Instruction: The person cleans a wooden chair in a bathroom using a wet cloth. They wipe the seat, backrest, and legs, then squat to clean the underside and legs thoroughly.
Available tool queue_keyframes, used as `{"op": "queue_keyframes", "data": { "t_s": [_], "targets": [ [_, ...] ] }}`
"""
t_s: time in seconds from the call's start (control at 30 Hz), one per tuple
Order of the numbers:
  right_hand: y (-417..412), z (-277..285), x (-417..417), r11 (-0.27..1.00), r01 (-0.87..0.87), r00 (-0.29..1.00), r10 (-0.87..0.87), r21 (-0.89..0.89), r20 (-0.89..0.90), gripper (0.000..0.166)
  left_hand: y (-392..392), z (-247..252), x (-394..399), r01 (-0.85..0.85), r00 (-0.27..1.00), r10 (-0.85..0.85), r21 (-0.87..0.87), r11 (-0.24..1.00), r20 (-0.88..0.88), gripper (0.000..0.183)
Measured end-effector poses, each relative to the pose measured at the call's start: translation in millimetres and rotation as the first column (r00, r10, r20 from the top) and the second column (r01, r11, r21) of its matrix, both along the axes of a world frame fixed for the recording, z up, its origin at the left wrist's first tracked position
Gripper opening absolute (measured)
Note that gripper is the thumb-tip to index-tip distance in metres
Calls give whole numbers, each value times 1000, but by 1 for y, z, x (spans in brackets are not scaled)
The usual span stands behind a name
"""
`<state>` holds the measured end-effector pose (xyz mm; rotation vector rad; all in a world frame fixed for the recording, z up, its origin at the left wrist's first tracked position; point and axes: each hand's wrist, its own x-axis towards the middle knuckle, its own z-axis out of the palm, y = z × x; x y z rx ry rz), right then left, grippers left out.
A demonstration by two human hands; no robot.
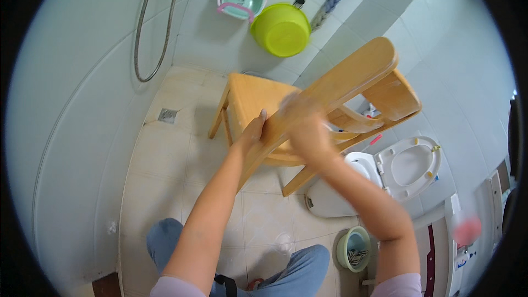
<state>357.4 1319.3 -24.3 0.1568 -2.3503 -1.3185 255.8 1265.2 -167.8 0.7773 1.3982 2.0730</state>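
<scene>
A wooden chair (255, 97) stands on the tiled floor before me, its backrest towards the right. One long flat wooden part of it (350, 70) slants across the middle of the view, with whitish streaks like foam along its edge. My left hand (253, 130) grips the lower stretch of this part, thumb on top. My right hand (303, 121) is blurred and lies against the same part, a little further up and right; whitish foam shows near its fingers. Whether it holds anything is hidden by the blur.
A white toilet (336, 198) with raised seat stands right of the chair. Near my right knee is a green bucket (342, 251) with striped cloth. Basins, one yellow-green (284, 33), hang on the back wall. A shower hose (137, 49) hangs left, above a floor drain (167, 115).
</scene>
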Motion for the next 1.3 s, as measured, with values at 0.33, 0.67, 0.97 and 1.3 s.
{"op": "queue_keyframes", "data": {
  "t_s": [0.33,0.67,0.97,1.3],
  "targets": [
    [-12,136,35,984,-113,941,151,139,-303,35,-10,-1,7,27,996,-15,135,991,-87,61],
    [-5,-144,-10,994,33,942,-65,103,329,45,8,-61,-43,340,918,-358,124,932,170,74],
    [-14,-34,-8,981,-153,972,172,-120,159,35,-11,-61,-54,392,872,-418,149,908,254,79],
    [5,-142,65,792,-196,876,406,-578,260,26,5,-69,-35,252,947,-268,107,962,179,75]
  ]
}}
